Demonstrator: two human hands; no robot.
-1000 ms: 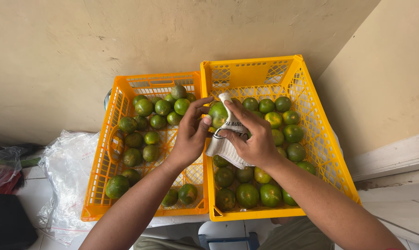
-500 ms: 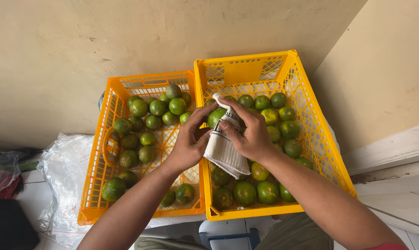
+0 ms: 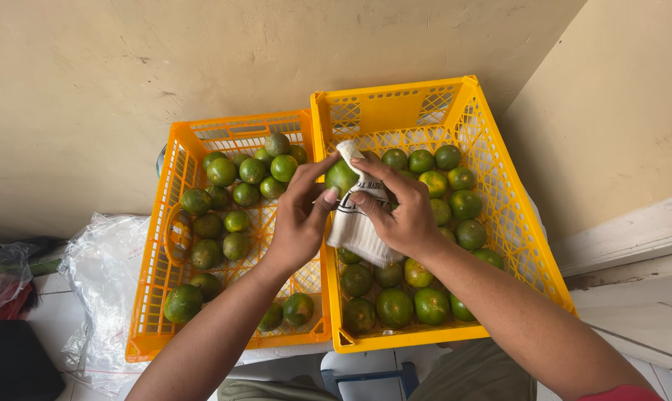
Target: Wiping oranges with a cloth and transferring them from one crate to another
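My left hand (image 3: 300,215) holds a green orange (image 3: 341,177) by its fingertips above the seam between two crates. My right hand (image 3: 399,212) grips a white cloth (image 3: 357,223) and presses it against that fruit. Below them, the yellow crate (image 3: 514,223) on the right holds several green and yellowish oranges (image 3: 395,306). The orange crate (image 3: 147,297) on the left holds several more green oranges (image 3: 236,194).
A beige wall stands right behind both crates. Crumpled clear plastic sheeting (image 3: 102,282) lies on the floor to the left, with a dark bag (image 3: 9,364) at the lower left. A white ledge (image 3: 633,230) runs along the right.
The view has shifted slightly; both hands stay together over the crates, still rubbing the cloth on the fruit, and the cloth now hangs lower under my right hand.
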